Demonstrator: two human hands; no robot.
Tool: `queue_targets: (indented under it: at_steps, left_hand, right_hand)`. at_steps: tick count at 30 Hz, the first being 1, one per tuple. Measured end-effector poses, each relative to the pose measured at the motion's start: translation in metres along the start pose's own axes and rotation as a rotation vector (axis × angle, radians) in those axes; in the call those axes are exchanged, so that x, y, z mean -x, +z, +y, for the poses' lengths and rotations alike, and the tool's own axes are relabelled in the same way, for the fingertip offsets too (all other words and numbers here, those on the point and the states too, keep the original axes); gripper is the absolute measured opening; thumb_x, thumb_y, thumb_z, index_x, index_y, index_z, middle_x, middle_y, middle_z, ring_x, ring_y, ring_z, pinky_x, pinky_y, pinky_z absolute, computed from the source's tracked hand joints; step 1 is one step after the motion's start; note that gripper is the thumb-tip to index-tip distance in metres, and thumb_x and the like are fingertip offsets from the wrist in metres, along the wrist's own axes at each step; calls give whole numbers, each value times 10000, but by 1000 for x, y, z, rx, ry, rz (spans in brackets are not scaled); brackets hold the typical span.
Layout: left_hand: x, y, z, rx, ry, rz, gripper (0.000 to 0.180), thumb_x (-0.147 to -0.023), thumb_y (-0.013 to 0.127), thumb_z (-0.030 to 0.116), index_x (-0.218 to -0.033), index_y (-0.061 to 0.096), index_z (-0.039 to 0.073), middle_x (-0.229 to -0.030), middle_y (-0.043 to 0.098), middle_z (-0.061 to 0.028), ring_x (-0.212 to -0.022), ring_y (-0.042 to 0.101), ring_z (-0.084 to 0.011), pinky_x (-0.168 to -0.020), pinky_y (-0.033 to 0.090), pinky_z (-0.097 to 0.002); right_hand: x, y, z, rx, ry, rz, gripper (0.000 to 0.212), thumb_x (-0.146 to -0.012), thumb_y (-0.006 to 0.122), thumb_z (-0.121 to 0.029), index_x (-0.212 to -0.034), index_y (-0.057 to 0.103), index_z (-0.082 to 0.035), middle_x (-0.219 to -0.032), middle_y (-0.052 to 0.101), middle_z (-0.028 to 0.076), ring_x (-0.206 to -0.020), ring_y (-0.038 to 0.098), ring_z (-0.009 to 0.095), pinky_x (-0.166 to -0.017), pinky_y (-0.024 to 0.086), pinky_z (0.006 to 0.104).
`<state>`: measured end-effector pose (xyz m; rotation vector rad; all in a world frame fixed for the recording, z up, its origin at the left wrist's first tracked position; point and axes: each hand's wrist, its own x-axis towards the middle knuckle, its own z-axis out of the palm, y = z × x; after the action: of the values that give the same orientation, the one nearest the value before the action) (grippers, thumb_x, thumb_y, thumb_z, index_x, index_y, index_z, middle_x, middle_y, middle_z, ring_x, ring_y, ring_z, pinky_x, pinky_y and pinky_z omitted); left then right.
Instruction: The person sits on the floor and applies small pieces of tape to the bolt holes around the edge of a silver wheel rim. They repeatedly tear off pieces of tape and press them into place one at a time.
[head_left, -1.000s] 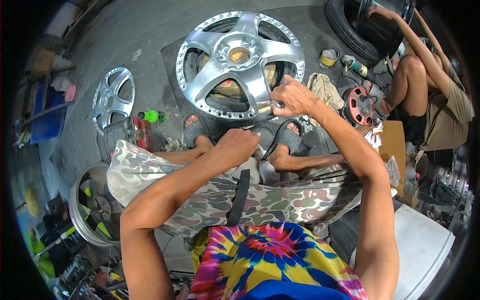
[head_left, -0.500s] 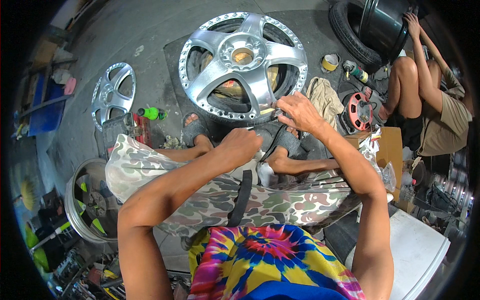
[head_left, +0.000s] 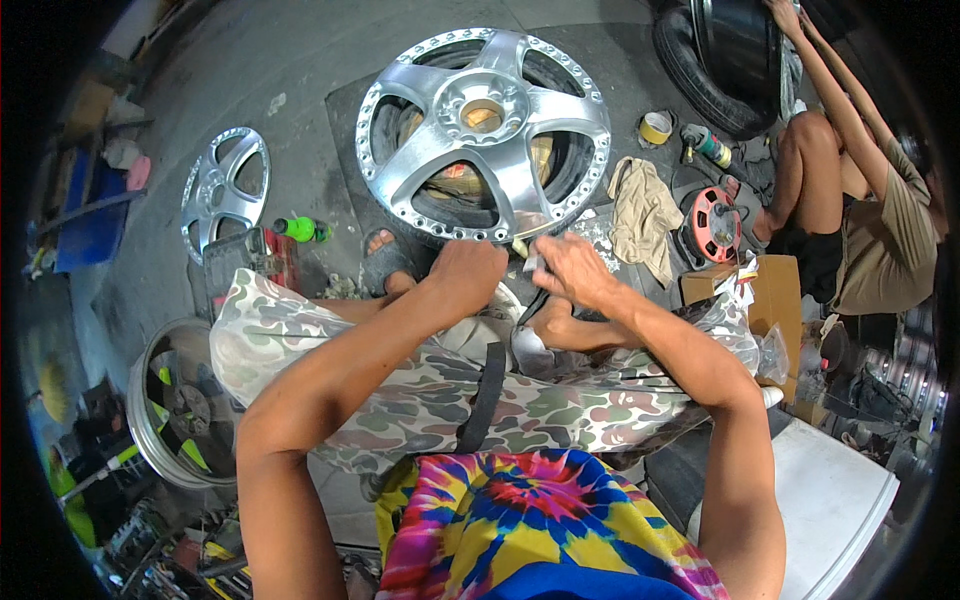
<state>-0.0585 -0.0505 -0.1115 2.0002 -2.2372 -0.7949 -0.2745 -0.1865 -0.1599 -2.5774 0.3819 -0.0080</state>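
Note:
A silver five-spoke wheel face (head_left: 440,168) with bolt holes round its edge lies flat on a tyre in front of me. My left hand (head_left: 472,268) is closed in a fist just below the near rim; whatever it holds is hidden. To its right, my right hand (head_left: 578,272) is closed with its fingertips pinched by the near rim. A small pale piece (head_left: 530,262) shows at those fingertips, too small to name. Beside it, a short yellowish tip (head_left: 519,247) shows between the two hands. Camouflage cloth (head_left: 560,400) covers my legs.
A smaller silver wheel face (head_left: 226,185) and a green bottle (head_left: 301,230) lie left. To the right are a beige cloth (head_left: 640,215), a yellow tape roll (head_left: 656,128), a red reel (head_left: 714,226) and a cardboard box (head_left: 778,300). A co-worker (head_left: 880,240) sits beyond, by a dark barrel.
My right hand has come down and left off the rim, closer to my left hand. My left hand has shifted slightly up and left. The co-worker's arms have moved up and left.

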Motion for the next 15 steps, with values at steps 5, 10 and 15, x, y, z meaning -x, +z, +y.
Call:
queue_targets:
  at_steps: [5,10,15]
  left_hand:
    - [-4,-19,1,109,-39,184,298,-971,727,277,-1110,693,16,-1039,728,-233,-1059,698,-428,-937,538,-545]
    - [-10,-11,3,375,-22,-101,385,-937,755,310,-1210,713,42,-1180,730,-223,-1208,651,-408,-1008,513,-503]
    - [-13,-3,-10,350,37,-151,300,-966,707,281,-1153,708,46,-1088,730,-238,-1095,669,-463,-954,510,-540]
  right_hand:
    - [23,5,-28,-144,53,-87,314,-920,734,-257,-1129,645,-41,-828,692,188,-767,682,391,-778,523,484]
    - [17,2,-30,-629,226,-11,237,-914,707,-226,-1075,710,-53,-680,614,78,-571,544,167,-561,432,353]
    - [4,-12,-27,-679,322,-15,156,-985,691,-152,-1078,754,-44,-763,668,-43,-669,518,40,-583,425,270]
